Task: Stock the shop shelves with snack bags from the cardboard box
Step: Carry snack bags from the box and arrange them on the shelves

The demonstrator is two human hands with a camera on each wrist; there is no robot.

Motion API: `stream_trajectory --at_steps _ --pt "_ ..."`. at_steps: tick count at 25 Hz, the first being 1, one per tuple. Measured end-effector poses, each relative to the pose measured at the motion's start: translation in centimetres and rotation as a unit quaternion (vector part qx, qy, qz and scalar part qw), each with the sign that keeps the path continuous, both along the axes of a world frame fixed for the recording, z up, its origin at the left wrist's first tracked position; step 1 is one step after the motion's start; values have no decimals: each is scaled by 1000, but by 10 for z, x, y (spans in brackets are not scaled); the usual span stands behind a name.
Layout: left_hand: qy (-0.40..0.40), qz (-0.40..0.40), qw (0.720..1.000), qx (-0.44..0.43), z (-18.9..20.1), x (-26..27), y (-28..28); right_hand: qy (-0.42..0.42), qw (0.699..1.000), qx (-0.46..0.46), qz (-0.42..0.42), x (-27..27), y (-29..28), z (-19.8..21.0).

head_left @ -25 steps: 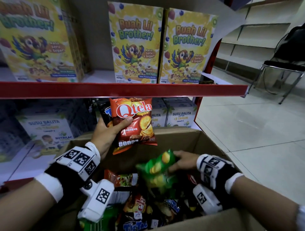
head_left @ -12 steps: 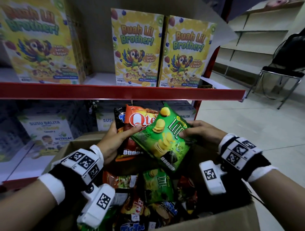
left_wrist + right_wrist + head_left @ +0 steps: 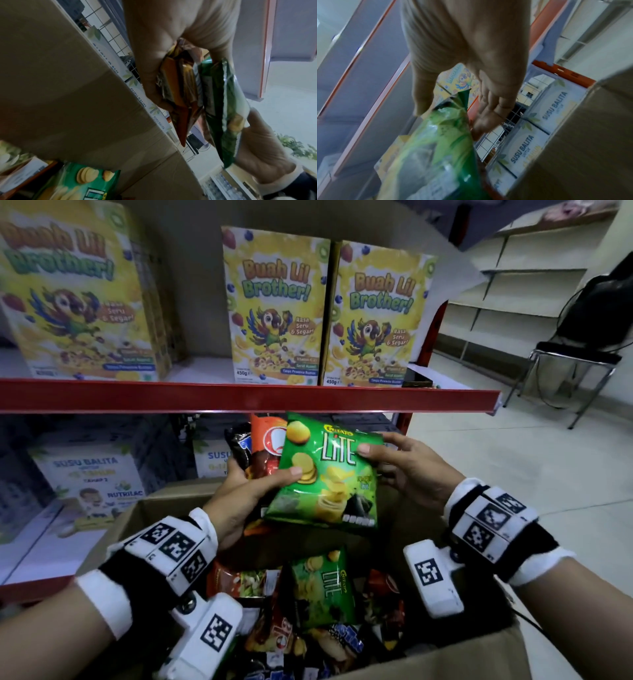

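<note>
The green chips bag (image 3: 329, 470) is above the cardboard box (image 3: 455, 655), in front of an orange bag (image 3: 265, 446). The left hand (image 3: 239, 494) grasps both bags; the right hand (image 3: 400, 467) pinches the green bag's top corner.

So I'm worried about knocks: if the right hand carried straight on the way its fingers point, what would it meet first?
Probably the left hand and its orange bag, just beyond the green Lite bag that the right hand pinches; depth unclear.

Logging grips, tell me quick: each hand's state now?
Left hand: gripping stacked snack bags, thumb on green Lite bag.
Right hand: pinching that bag's top corner.
</note>
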State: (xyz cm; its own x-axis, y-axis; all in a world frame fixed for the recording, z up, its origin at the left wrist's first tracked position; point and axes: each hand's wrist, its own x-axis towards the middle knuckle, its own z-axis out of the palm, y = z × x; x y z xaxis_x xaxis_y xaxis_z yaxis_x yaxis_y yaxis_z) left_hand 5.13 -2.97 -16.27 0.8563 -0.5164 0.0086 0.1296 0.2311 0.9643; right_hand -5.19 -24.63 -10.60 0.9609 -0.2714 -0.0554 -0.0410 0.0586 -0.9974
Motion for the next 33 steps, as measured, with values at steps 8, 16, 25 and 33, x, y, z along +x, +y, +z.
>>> stream_trajectory --at_steps 8,16,25,33 --pt "-5 63 998 -24 28 -8 6 -13 999 40 17 -7 29 17" --pt "40 201 971 -122 74 -14 24 -81 984 143 -73 2 67 60" --pt "14 287 955 -72 40 -31 25 -14 950 221 -221 5 103 -4" --pt "5 308 950 -43 14 -2 28 -7 961 165 -223 21 88 -58"
